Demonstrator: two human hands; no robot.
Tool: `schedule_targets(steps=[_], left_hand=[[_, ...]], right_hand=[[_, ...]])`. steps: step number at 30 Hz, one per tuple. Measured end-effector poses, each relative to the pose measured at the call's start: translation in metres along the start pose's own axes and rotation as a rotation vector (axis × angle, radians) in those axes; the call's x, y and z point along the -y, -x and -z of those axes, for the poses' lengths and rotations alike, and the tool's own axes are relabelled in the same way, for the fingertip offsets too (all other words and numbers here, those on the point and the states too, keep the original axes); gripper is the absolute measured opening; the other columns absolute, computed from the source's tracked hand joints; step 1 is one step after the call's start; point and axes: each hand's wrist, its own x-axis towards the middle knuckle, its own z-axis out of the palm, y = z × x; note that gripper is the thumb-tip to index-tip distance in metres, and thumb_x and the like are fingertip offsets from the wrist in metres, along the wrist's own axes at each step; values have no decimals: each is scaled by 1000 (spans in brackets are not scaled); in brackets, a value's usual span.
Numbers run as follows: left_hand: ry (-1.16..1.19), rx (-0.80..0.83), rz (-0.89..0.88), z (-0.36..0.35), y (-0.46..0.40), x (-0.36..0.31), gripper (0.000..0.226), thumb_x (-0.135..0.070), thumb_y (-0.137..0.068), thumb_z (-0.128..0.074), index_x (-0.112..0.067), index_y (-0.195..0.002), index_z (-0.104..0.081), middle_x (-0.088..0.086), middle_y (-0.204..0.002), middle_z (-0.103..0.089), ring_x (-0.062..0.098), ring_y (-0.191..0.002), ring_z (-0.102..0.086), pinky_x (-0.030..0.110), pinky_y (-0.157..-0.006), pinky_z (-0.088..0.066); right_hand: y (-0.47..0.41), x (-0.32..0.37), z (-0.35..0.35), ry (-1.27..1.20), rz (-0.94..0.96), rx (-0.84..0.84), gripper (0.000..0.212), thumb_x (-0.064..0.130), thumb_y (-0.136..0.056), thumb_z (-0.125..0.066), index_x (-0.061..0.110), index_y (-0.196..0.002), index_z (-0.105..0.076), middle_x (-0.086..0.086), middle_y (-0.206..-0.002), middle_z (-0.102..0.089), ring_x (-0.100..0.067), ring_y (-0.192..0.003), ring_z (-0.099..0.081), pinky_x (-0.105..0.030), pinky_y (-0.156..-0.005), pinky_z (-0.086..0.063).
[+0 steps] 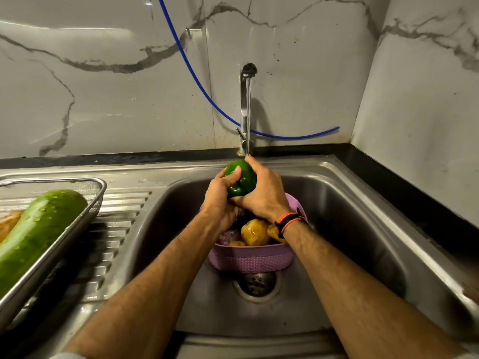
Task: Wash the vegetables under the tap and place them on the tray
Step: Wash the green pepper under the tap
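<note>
Pepper (pixel 242 181) between both hands, mid-sink (pixel 337 203)

Blue hose (pixel 197 81) across the marble wall (pixel 103 99) — black counter edge (pixel 388 174) below

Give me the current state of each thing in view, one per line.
Tap: on, water running.
Pepper: held under the stream, wet.
Left hand: grips the pepper.
Right hand: grips the pepper.
Basket: in the sink, holds unwashed vegetables.
Potato: in the basket, wet.
Tray: on the drainboard, holds washed produce.
Gourd: on the tray, beaded with drops.
Sink: drain open, no plug.
</note>
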Motion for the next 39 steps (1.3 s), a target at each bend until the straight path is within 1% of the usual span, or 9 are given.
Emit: schedule_targets(steps=[6,9,14,19,24,27,31,37,39], left_hand=[[59,-40,12,2,-3,-5,38,-19,-96,-60,-11,-133,-57,20,-125,-66,31,-108,-68,37,-71,-61],[-5,24,44,2,2,-3,34,-16,-96,-58,-14,-130,-59,17,-116,-69,28,-98,-71,36,-69,-62],[64,-77,31,-3,-3,1,40,-17,-95,-61,-11,-134,-55,19,-126,-65,32,-110,-67,37,-69,-61],[-15,-22,42,0,-1,-1,38,-17,-96,-59,-13,-134,-56,19,-126,-65,30,-105,-68,35,-64,-61],[43,-81,41,-3,-4,2,39,-20,-97,-59,-10,-134,-56,19,-124,-66,32,-109,-68,38,-71,-62],[8,-103,39,-1,-6,1,37,-23,-97,-61,-10,-131,-57,18,-121,-65,31,-106,-68,36,-63,-61],[33,-145,68,1,-9,1,46,-30,-91,-68,-8,-130,-58,19,-123,-67,33,-106,-69,36,-59,-60],[59,-184,22,-7,-11,2,59,-35,-82,-75,-6,-131,-57,18,-124,-66,24,-88,-69,25,-49,-54],[66,-192,10,-9,-11,4,73,-38,-69,-79,-8,-132,-55,18,-124,-66,27,-98,-70,26,-50,-55]], right_hand=[[-1,2,-8,-12,17,-102,95,21,-62,-92,17,-145,-46,-7,-129,-63,-22,-119,-59,-34,-100,-51],[-2,-1,1,-14,-17,10,107,17,-61,-91,15,-151,-33,-9,-135,-57,-24,-124,-54,-30,-102,-47],[3,1,-1,5,22,-105,83,22,-65,-91,17,-139,-53,-6,-125,-66,-21,-115,-61,-28,-96,-51],[-3,-2,1,-13,-9,1,99,19,-62,-91,15,-147,-41,-8,-132,-61,-23,-121,-57,-27,-100,-48],[2,-2,2,-40,12,-69,85,19,-61,-93,16,-137,-55,-5,-126,-65,-16,-115,-60,-17,-92,-44],[3,0,-1,-45,24,-103,80,19,-59,-93,18,-132,-59,-3,-121,-68,-15,-110,-62,-20,-92,-50],[3,0,-3,8,37,-136,78,18,-56,-95,19,-127,-63,-3,-114,-71,-17,-106,-64,-31,-93,-55],[4,0,-3,32,41,-235,61,14,-66,-90,18,-121,-66,-4,-106,-73,-18,-99,-66,-25,-85,-56],[5,0,-3,40,44,-260,57,14,-68,-89,18,-120,-66,-4,-104,-73,-18,-97,-67,-30,-85,-58]])
